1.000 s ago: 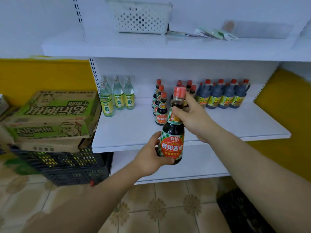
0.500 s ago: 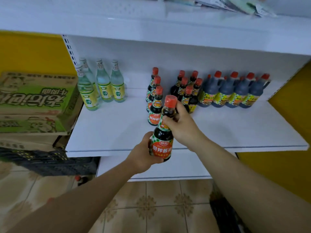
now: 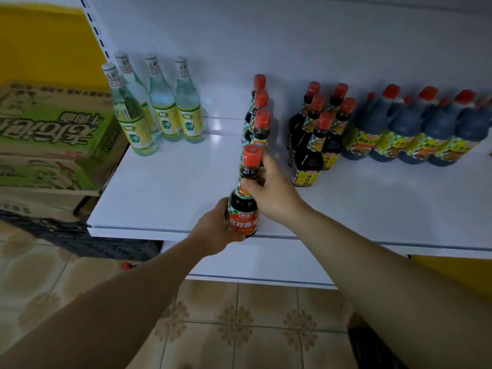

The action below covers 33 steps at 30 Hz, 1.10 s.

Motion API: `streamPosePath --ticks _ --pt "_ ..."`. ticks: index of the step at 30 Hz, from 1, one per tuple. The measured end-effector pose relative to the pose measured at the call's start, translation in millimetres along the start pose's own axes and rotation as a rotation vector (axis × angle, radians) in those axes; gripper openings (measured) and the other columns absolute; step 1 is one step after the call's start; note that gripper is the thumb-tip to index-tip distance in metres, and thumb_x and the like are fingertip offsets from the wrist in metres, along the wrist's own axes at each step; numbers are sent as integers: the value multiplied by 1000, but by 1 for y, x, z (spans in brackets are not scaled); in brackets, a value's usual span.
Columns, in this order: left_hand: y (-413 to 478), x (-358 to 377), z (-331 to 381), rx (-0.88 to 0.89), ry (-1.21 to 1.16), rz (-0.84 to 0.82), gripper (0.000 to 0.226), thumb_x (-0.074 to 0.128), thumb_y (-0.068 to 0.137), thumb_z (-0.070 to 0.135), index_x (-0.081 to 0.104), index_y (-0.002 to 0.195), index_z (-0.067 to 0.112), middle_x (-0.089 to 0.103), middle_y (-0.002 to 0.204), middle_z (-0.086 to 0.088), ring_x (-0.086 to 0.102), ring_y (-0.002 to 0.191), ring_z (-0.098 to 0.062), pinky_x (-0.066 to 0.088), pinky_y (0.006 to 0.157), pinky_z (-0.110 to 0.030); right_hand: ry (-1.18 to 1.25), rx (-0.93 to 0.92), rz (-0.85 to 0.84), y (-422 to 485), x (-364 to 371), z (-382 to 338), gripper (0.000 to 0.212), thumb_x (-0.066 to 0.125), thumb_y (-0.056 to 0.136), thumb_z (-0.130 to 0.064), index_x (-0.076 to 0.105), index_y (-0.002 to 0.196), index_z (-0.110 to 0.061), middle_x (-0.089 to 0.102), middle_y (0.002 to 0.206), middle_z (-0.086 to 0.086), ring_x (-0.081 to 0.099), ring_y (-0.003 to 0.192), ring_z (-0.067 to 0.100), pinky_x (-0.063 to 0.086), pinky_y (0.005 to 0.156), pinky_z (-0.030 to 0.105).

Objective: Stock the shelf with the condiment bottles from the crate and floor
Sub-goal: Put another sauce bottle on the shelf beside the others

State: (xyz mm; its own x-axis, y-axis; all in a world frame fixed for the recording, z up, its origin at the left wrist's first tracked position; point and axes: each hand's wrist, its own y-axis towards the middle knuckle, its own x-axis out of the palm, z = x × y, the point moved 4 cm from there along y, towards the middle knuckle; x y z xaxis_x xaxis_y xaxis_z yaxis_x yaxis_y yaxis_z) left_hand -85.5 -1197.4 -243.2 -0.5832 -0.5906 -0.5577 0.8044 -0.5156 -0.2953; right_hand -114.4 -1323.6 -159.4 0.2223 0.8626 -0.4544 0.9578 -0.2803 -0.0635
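Note:
A dark soy sauce bottle (image 3: 245, 209) with a red cap and red label is held upright at the front edge of the white shelf (image 3: 165, 187). My left hand (image 3: 213, 233) grips its lower body from the left. My right hand (image 3: 271, 193) grips its neck from the right. Just behind it stands a row of three matching red-capped bottles (image 3: 259, 121). Further right is a cluster of yellow-labelled dark bottles (image 3: 316, 137), then several larger dark jugs (image 3: 415, 129).
Several clear vinegar bottles (image 3: 159, 107) stand at the shelf's back left. Stacked cardboard boxes (image 3: 53, 145) sit on a black crate (image 3: 80, 235) to the left. A lower shelf (image 3: 253, 265) and tiled floor (image 3: 239, 328) lie below. A dark crate corner (image 3: 372, 344) shows bottom right.
I have moved closer and lower to the shelf. Both hands carried the bottle forward and down until its base is at the shelf's front edge.

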Motion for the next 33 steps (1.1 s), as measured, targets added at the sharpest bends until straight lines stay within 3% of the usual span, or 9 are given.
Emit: streamPosePath --ticks 8,11,20,25,33 --pt "31 -16 -31 24 -102 73 80 79 73 13 34 138 22 54 109 10 52 98 -12 41 80 -25 -78 -101 -20 32 32 -7 49 59 90 -21 37 134 -29 63 114 2 59 106 22 46 95 39" --pt "47 -26 -39 50 -129 93 81 79 72 11 34 139 22 56 114 7 51 101 -12 41 84 -25 -100 -96 -4 45 37 -13 44 57 91 -20 40 131 -24 63 108 2 59 100 20 44 85 29" --pt "95 -42 -42 139 -176 130 74 80 71 11 42 134 19 56 118 5 53 107 -14 41 91 -27 -192 -52 118 95 39 -26 30 55 92 -22 46 119 -15 50 83 -5 53 84 19 38 72 29" --pt "124 -50 -43 159 -108 177 76 76 74 15 38 138 23 56 130 1 53 118 -20 39 90 -25 -167 -62 190 119 47 -22 34 50 94 -18 44 127 -15 53 96 2 52 87 20 39 76 31" --pt "170 -60 -45 199 -93 179 75 77 72 17 40 137 22 57 130 -1 53 118 -22 42 97 -31 -117 -72 302 156 48 -18 34 49 95 -15 46 129 -19 55 97 -1 54 90 19 45 83 33"
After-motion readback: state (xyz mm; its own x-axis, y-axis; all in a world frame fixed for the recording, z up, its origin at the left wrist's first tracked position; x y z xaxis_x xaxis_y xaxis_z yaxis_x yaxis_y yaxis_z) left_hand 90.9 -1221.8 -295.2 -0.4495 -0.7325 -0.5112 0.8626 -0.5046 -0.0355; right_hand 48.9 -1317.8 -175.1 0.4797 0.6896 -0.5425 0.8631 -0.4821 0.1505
